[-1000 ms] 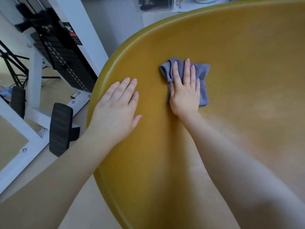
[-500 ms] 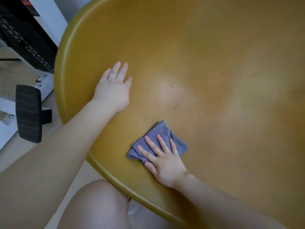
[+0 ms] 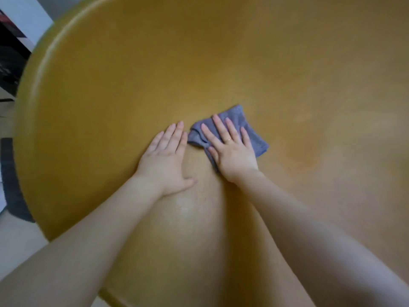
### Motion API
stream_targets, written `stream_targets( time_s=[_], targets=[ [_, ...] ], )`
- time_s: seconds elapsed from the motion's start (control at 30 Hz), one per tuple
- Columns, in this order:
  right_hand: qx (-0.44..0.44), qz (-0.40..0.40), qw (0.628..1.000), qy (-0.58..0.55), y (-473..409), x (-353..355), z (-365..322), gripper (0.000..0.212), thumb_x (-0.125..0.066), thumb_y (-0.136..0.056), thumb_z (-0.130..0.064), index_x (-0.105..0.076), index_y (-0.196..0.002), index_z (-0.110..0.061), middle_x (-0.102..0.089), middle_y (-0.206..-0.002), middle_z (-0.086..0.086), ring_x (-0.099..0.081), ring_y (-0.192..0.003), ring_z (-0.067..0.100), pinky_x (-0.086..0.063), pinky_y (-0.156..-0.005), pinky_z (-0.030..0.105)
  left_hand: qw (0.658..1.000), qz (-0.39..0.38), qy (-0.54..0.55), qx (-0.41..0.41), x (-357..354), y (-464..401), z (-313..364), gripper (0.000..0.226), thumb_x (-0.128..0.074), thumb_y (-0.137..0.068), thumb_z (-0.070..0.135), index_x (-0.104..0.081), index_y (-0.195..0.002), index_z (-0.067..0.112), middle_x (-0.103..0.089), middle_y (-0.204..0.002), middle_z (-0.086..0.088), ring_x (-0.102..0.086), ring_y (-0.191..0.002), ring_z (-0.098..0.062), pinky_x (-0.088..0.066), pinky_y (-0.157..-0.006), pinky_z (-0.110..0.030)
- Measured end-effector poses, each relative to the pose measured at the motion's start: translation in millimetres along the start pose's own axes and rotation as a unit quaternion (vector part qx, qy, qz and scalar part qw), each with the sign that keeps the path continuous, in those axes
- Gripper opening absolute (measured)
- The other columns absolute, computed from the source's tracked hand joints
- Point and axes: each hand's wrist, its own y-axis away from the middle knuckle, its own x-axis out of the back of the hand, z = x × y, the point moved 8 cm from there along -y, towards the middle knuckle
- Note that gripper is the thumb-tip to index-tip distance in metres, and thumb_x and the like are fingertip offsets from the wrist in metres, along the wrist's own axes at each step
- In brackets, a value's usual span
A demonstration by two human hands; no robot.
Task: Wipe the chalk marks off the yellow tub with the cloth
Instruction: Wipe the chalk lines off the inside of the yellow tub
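Yellow tub (image 3: 243,63): flat fingers (image 3: 230,129) press cloth (image 3: 254,138) mid-surface, far from its rim.

Far to the left of the left hand (image 3: 164,159), a dark ribbed pad (image 3: 13,180) stands over pale floor (image 3: 17,244), its outline blurred. Up and left of that hand, at the top corner, a white post (image 3: 26,16) slants past a black panel (image 3: 10,60) bearing a small red patch.
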Motion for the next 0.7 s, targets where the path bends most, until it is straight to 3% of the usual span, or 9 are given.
stream_targets(
  time_s=[0.07,0.13,0.27,0.4,0.5,0.63,0.7],
  targets=[
    [-0.024,0.045,0.998,0.032,-20.3,15.9,44.8,0.055,-0.013,-0.091,-0.045,-0.016,-0.145,-0.036,-0.012,-0.155,-0.002,-0.013,-0.141,0.024,-0.011,-0.110,0.046,0.999,-0.020,-0.039,-0.008,-6.5,-3.4,-2.0,0.129,-0.052,-0.065,0.079,0.020,-0.145,0.008,0.031,-0.151,-0.008,0.024,-0.141,-0.019,0.015,-0.112,-0.031],
    [-0.029,0.072,0.994,0.070,-25.6,28.2,75.5,0.051,-0.028,-0.095,-0.041,-0.020,-0.145,-0.034,-0.016,-0.154,0.002,-0.015,-0.140,0.027,-0.010,-0.110,0.048,0.997,-0.023,-0.070,-0.011,-10.3,-4.2,-3.4,0.139,-0.054,-0.057,0.083,0.023,-0.144,0.006,0.034,-0.149,-0.009,0.026,-0.140,-0.020,0.018,-0.110,-0.031],
    [-0.102,0.017,0.995,0.008,-16.7,14.6,63.8,0.052,-0.025,-0.099,-0.041,-0.003,-0.145,-0.038,0.008,-0.156,-0.001,0.010,-0.141,0.026,0.008,-0.108,0.053,0.997,-0.027,-0.076,-0.007,-12.6,-4.9,-1.6,0.142,-0.056,-0.054,0.082,0.022,-0.144,0.005,0.032,-0.150,-0.011,0.025,-0.141,-0.021,0.016,-0.111,-0.032],
    [-0.032,-0.084,0.995,-0.036,43.1,-14.9,0.9,0.052,-0.013,-0.094,-0.048,-0.001,-0.144,-0.043,0.009,-0.155,-0.006,0.009,-0.141,0.024,0.007,-0.108,0.056,0.997,-0.038,-0.071,0.005,-7.7,0.6,0.7,0.140,-0.060,-0.056,0.079,0.020,-0.145,0.005,0.029,-0.152,-0.010,0.021,-0.142,-0.021,0.013,-0.113,-0.032],
    [0.019,-0.163,0.985,-0.060,110.4,-18.3,-28.0,0.065,0.008,-0.078,-0.052,-0.002,-0.143,-0.047,0.009,-0.155,-0.009,0.009,-0.142,0.022,0.008,-0.108,0.054,0.996,-0.054,-0.063,0.039,-5.5,10.9,9.1,0.127,-0.064,-0.068,0.065,0.016,-0.146,0.006,0.025,-0.153,-0.010,0.017,-0.143,-0.023,0.006,-0.115,-0.033],
    [0.066,-0.223,0.969,-0.082,194.8,-9.5,-37.1,0.062,0.005,-0.086,-0.056,-0.019,-0.142,-0.044,-0.010,-0.155,-0.007,-0.006,-0.142,0.024,0.004,-0.108,0.050,0.997,-0.055,-0.052,0.004,-3.2,25.4,52.8,0.074,-0.042,-0.096,0.019,0.009,-0.149,0.014,0.025,-0.154,-0.005,0.011,-0.144,-0.022,0.001,-0.116,-0.035],
    [0.064,-0.223,0.970,-0.068,220.1,1.2,-20.5,0.064,0.008,-0.088,-0.057,-0.025,-0.141,-0.042,-0.019,-0.153,-0.006,-0.016,-0.141,0.024,-0.002,-0.108,0.046,0.996,-0.086,-0.016,-0.012,-7.3,34.8,73.4,0.070,-0.043,-0.096,0.018,0.003,-0.150,0.019,0.027,-0.153,-0.004,0.007,-0.145,-0.022,-0.003,-0.116,-0.035]
  ],
)
